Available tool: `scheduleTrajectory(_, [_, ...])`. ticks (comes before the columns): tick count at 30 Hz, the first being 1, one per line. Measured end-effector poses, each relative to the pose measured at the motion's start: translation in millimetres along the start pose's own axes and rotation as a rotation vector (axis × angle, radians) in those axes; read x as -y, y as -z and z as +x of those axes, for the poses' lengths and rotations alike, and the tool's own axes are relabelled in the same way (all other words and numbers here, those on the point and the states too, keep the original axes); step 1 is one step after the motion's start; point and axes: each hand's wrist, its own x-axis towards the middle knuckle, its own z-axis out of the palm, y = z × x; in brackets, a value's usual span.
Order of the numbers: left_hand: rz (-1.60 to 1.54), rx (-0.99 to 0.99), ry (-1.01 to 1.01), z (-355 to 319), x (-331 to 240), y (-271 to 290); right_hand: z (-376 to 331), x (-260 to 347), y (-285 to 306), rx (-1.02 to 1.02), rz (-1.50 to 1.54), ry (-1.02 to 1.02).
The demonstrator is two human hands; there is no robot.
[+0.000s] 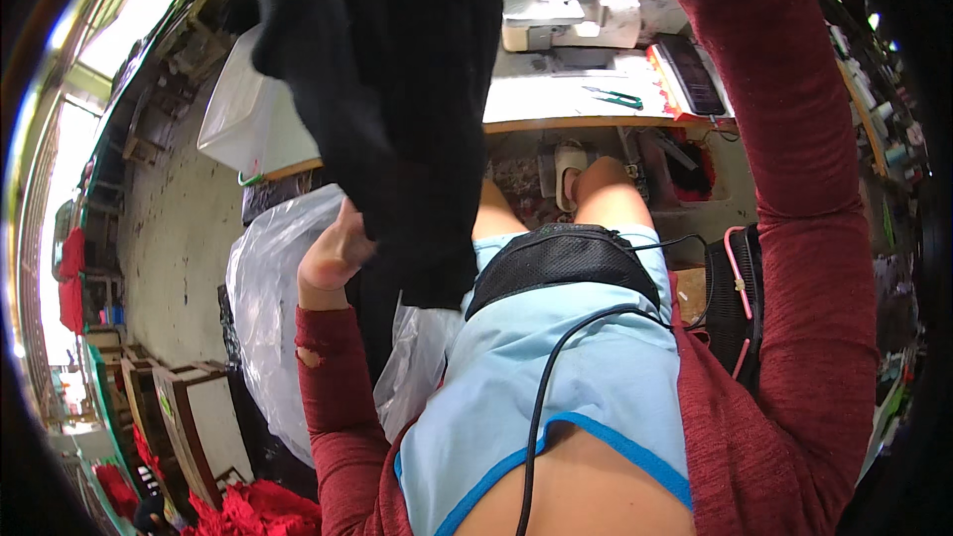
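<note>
A long piece of black cloth (407, 119) hangs down in front of me from beyond the top edge. Its lower end reaches close to my lap. My left hand (338, 250) is against the cloth's left edge, and the cloth covers most of its fingers, so I cannot see whether they grip it. Beside and below that hand is a clear plastic bag (266, 313), with dark material partly visible behind the cloth. My right arm, in a dark red sleeve (809, 139), reaches up past the top edge. Only a sliver of skin at the wrist shows there, and the hand itself is outside the picture.
Ahead, a white worktable (526, 104) carries a sewing machine (606, 25), green thread snips (617, 97) and a phone (692, 74). A translucent plastic bin (253, 114) stands at its left. Red cloth (263, 511) is heaped at lower left. A black cable (546, 377) crosses my front.
</note>
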Motion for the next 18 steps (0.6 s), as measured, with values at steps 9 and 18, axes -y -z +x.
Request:
scheduleTrajectory(9, [0.485,0.091,0.139,119,51,-57,-37,27,66,-0.206,0.225,-0.719])
scheduleTrajectory(18, [0.258,-0.053,0.316,156,46,-32,-94,5,143,-0.372,0.259,-0.706])
